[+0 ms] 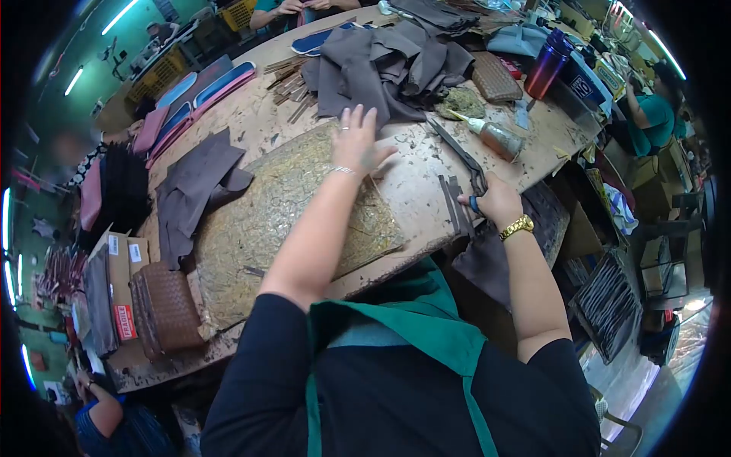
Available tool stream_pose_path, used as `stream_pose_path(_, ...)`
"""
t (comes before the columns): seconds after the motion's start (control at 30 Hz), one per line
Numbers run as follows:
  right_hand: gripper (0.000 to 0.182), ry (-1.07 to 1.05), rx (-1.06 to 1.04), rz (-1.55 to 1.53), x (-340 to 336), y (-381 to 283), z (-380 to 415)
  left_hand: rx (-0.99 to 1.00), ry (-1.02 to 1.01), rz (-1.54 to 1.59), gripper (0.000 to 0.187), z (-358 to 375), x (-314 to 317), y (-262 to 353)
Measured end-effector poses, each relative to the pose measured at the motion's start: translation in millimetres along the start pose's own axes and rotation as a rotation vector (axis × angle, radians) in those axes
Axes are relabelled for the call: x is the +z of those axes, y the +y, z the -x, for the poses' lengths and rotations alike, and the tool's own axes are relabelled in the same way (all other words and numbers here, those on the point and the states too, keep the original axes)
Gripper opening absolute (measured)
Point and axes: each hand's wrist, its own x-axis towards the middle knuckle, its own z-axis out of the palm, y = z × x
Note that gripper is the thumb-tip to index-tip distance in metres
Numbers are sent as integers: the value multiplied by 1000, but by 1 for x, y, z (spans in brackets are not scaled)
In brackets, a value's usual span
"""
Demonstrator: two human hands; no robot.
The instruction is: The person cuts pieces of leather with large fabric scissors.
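My left hand (pixel 356 143) is stretched out with its fingers spread, over the far edge of a glue-crusted board (pixel 285 202). Just beyond its fingertips lies a heap of dark grey-brown leather pieces (pixel 381 65). In my right hand (pixel 495 199) is a pair of large scissors (pixel 464 152), held by the handles near the table's front right edge. The blades point away toward the heap. Thin dark leather strips (pixel 454 204) lie beside my right hand. A glue bottle (pixel 495 137) with a pale nozzle rests on its side right of the blades.
A dark leather piece (pixel 196 183) and a brown woven-leather item (pixel 167 308) lie on the left. Another woven piece (pixel 496 76) and a purple-red bottle (pixel 548 65) stand at the back right. Co-workers are around the table; one person's hands (pixel 301 6) show at the far side.
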Motion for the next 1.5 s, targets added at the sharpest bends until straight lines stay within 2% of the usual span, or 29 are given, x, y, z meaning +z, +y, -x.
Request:
stream_pose_path(0.03,66,7,-1,-8,3,2,-1,1,8,6,61,-5,20,-1)
stream_pose_path(0.1,68,54,-5,3,4,2,1,-153,-20,198,31,-22,53,-2)
stream_pose_path(0.13,68,63,-2,7,0,1,0,-149,-13,204,31,-30,51,-4)
stream_pose_path(0.2,69,36,24,17,-2,-1,3,-156,-16,291,16,-39,39,-14)
stream_pose_path(0.23,69,32,14,-7,2,2,1,-54,178,300,8,-44,23,-11)
stream_pose_path(0.3,69,17,18,-18,3,2,-1,266,360,231,6,-55,-22,-7)
stream_pose_path(0.37,68,12,7,-23,3,4,-1,504,407,316,13,-51,-78,-5)
stream_pose_path(0.4,68,0,15,-25,2,4,0,627,452,282,13,-45,-90,-10)
stream_pose_path(0.43,65,12,5,-39,1,3,1,673,399,193,10,-27,-110,-12)
stream_pose_path(0.5,63,-7,13,-45,-7,-2,5,673,234,2,9,21,-123,-27)
stream_pose_path(0.57,68,9,-18,-36,2,5,0,698,37,-2,8,69,-130,-50)
stream_pose_path(0.67,70,18,-53,-31,0,4,1,611,-261,47,12,133,-135,-69)
stream_pose_path(0.73,69,0,-48,-13,-1,3,0,528,-370,47,20,156,-140,-65)
stream_pose_path(0.77,70,7,-67,-3,1,5,-2,518,-373,48,20,159,-142,-61)
stream_pose_path(0.83,70,0,-102,4,-2,9,-4,337,-272,216,28,156,-144,-52)
stream_pose_path(0.87,70,-8,-128,9,-4,8,-6,329,-265,210,28,152,-141,-46)
stream_pose_path(0.93,67,5,-129,-15,-14,3,1,162,-139,274,34,137,-127,-27)
stream_pose_path(1.0,64,-58,-89,-145,-26,-1,8,121,-61,316,35,120,-101,-8)
stream_pose_path(1.03,62,30,-117,-212,-23,-1,12,111,-53,319,35,111,-86,-3)
stream_pose_path(1.1,59,29,-146,-301,-14,4,15,19,-92,221,24,100,-60,4)
stream_pose_path(1.2,44,-90,-148,-696,-17,-3,45,82,-153,192,13,100,-43,7)
stream_pose_path(1.23,42,-171,-145,-836,-14,-4,56,164,-70,259,7,103,-43,10)
stream_pose_path(1.33,37,-368,-68,-1195,8,-4,93,279,-30,435,6,113,-46,23)
stream_pose_path(1.4,39,-344,-102,-1013,12,-3,115,336,-8,491,7,119,-48,32)
stream_pose_path(1.5,41,-364,-68,-980,27,10,140,402,-68,436,11,123,-51,39)
